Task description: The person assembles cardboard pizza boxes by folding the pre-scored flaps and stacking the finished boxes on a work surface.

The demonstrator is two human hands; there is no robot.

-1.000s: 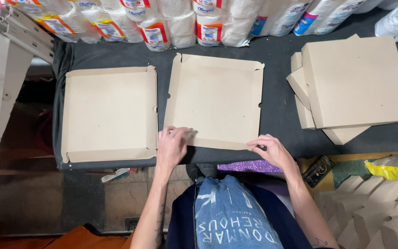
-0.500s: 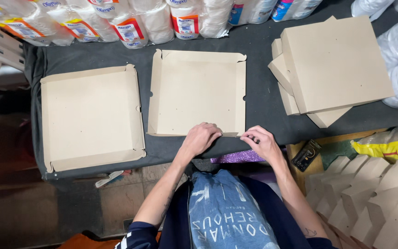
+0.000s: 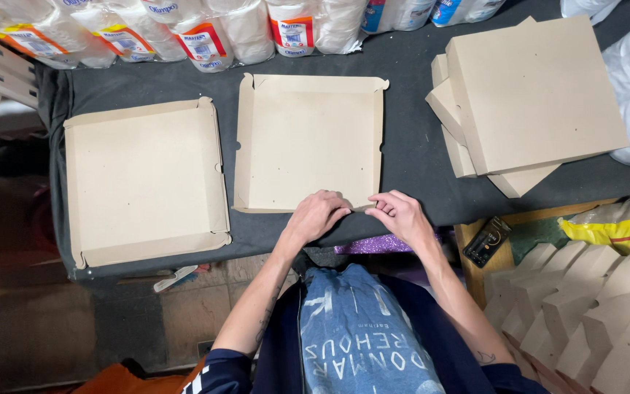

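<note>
While both hands, left (image 3: 317,217) and right (image 3: 399,215), grip its near flap, the flat square cardboard box (image 3: 308,138) lies matte.

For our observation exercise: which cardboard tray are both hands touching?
The middle tray, directly ahead; left hand and right hand press its near edge. The left tray lies untouched.

I have both forearms reaching forward, bare to above the elbows, and converging; my left hand (image 3: 317,216) lies palm down, fingers curled, at the near edge of the desk; my right hand (image 3: 400,214) sits just beside it, fingertips bent inward, nearly touching the left.
</note>
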